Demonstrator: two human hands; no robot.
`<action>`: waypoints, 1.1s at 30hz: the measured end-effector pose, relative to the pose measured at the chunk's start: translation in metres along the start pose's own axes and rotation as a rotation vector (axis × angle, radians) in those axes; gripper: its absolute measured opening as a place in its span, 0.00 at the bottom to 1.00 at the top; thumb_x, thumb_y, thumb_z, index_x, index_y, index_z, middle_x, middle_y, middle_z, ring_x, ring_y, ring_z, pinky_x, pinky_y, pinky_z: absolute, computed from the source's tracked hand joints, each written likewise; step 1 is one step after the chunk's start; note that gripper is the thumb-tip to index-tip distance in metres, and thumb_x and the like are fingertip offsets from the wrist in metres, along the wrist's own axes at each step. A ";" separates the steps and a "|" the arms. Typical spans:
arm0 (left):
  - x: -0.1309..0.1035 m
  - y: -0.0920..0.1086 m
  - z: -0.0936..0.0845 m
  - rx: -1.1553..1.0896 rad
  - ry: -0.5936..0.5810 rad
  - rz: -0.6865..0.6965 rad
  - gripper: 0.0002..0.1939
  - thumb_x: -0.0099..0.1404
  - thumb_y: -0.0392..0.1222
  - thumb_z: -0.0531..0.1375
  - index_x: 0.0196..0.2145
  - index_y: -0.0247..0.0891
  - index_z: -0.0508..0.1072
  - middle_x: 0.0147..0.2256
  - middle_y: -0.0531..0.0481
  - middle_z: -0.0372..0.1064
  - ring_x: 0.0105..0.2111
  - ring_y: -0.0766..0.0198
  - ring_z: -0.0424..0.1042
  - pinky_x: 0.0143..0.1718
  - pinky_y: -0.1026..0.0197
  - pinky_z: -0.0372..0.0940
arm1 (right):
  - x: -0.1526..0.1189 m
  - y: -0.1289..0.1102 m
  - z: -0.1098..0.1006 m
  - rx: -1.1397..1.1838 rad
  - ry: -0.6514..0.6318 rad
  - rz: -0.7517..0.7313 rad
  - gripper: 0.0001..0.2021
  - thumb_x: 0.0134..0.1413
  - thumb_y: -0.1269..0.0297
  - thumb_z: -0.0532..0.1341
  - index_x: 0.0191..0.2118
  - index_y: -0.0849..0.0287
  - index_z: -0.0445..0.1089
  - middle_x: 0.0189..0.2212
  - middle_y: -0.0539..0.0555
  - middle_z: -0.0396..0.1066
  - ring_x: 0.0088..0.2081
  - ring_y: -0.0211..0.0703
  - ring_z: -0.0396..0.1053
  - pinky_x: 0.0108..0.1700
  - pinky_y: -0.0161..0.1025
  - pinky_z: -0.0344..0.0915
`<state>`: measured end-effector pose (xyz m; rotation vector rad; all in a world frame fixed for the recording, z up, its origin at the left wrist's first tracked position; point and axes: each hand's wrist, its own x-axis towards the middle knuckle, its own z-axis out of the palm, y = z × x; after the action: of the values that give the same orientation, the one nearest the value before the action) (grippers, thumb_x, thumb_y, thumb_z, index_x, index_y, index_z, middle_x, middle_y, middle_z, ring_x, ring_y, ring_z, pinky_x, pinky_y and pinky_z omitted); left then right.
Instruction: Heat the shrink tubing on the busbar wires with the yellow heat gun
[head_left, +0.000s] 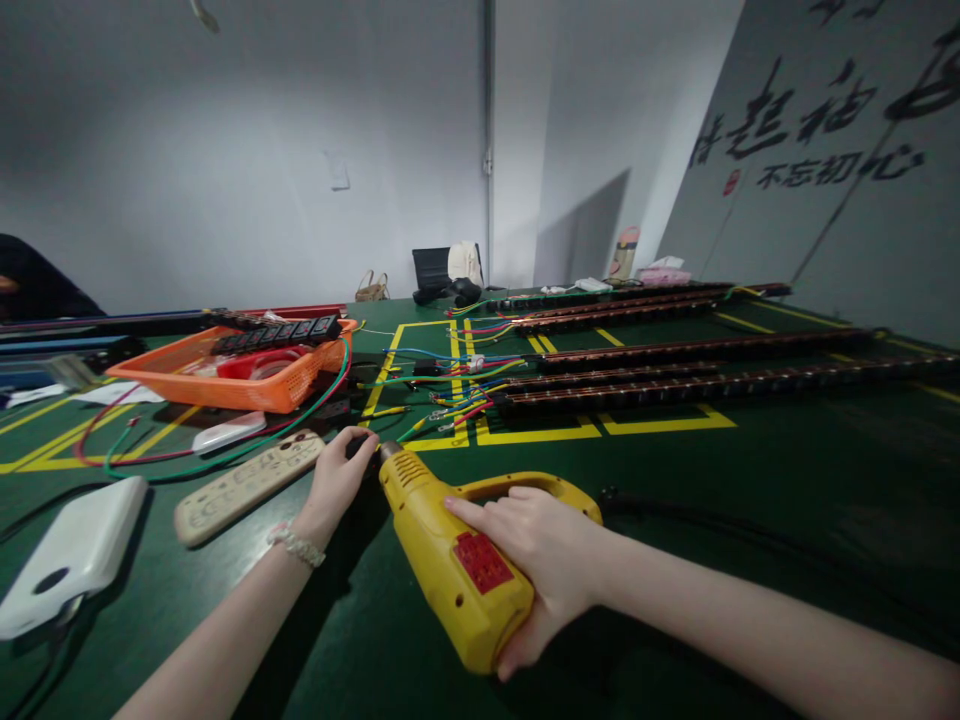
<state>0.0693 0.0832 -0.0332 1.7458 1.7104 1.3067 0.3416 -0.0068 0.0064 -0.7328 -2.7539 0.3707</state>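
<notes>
My right hand (551, 550) grips a yellow heat gun (435, 540) with a red label, fingers around its body and handle. Its metal nozzle (389, 451) points away from me, close beside the fingertips of my left hand (346, 458). Those left fingers are curled in a pinch; a small dark patch shows between them, too unclear to name. A wire with a yellow-green end (412, 430) runs just beyond the nozzle. Past it, coloured wires with metal lugs (465, 412) stick out from long black-and-copper strips (600, 398) lying on the green table (675, 590).
An orange basket (281, 392) with black parts stands at the left, red and green wires looping around it. Nearer lie a beige power strip (251, 487) and a white power bank (79, 555) with a cable. A person's dark sleeve (41, 280) shows at far left.
</notes>
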 end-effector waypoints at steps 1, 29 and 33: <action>0.000 0.000 0.000 0.006 0.002 0.007 0.16 0.56 0.53 0.56 0.32 0.38 0.71 0.30 0.50 0.72 0.32 0.59 0.70 0.33 0.60 0.64 | 0.000 0.000 0.000 -0.001 -0.001 0.001 0.58 0.30 0.34 0.63 0.65 0.63 0.43 0.47 0.63 0.68 0.42 0.55 0.69 0.47 0.46 0.58; 0.001 -0.004 0.001 0.027 0.005 0.073 0.15 0.58 0.53 0.55 0.33 0.38 0.71 0.33 0.49 0.72 0.36 0.59 0.70 0.39 0.59 0.62 | 0.006 0.009 0.002 -0.142 0.059 0.187 0.56 0.37 0.32 0.57 0.65 0.65 0.41 0.42 0.62 0.70 0.41 0.56 0.69 0.46 0.49 0.56; 0.000 -0.003 0.000 0.035 0.010 0.070 0.16 0.58 0.53 0.54 0.34 0.38 0.71 0.34 0.49 0.72 0.37 0.58 0.70 0.40 0.58 0.62 | 0.007 0.009 0.002 -0.158 0.066 0.211 0.55 0.37 0.33 0.57 0.65 0.65 0.42 0.43 0.63 0.69 0.42 0.56 0.68 0.46 0.49 0.56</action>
<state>0.0675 0.0842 -0.0354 1.8371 1.7012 1.3247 0.3395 0.0039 0.0026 -1.0608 -2.6733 0.1673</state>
